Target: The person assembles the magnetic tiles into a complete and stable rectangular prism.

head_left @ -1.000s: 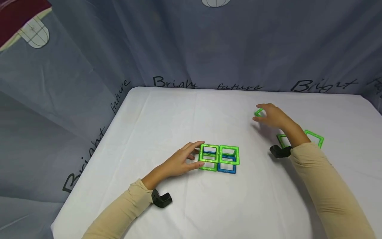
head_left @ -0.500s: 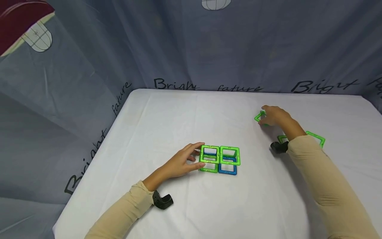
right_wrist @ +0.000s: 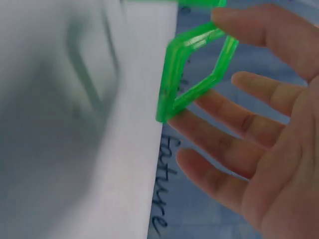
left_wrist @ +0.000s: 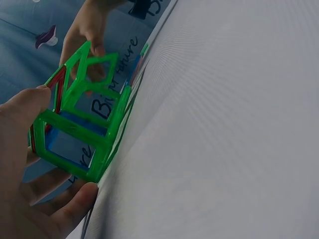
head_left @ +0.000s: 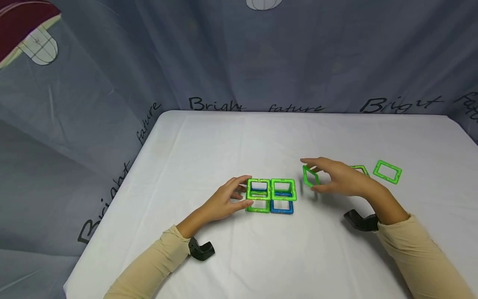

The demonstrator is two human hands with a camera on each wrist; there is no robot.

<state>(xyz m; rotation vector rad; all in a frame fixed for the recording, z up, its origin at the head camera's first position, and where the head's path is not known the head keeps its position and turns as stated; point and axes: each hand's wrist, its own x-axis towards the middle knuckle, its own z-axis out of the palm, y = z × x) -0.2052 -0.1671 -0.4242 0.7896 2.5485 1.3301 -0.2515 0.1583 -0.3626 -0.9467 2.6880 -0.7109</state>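
A block of green and blue square magnetic tiles [head_left: 270,189] stands on the white table, green frames on top and a blue frame [head_left: 282,211] low at its near right. My left hand [head_left: 222,202] grips its left side between thumb and fingers. Some red edging [left_wrist: 61,89] shows on the block in the left wrist view. To the right, my right hand [head_left: 341,178] pinches a single green square tile [right_wrist: 172,74] by its edges, thumb on one side and fingertips on the other. That tile is tilted up, a short gap from the block's right side.
Two loose green tiles lie beyond the right hand: one in full view [head_left: 384,179], the other [head_left: 362,167] partly behind the hand. A black wrist device [head_left: 201,250] sits at each wrist. A grey lettered curtain [head_left: 224,62] hangs behind the white table [head_left: 209,141].
The right hand has taken hold of the green tile at the back right and brought it nearer and left, towards the block. The left hand has stayed at the block's left side.
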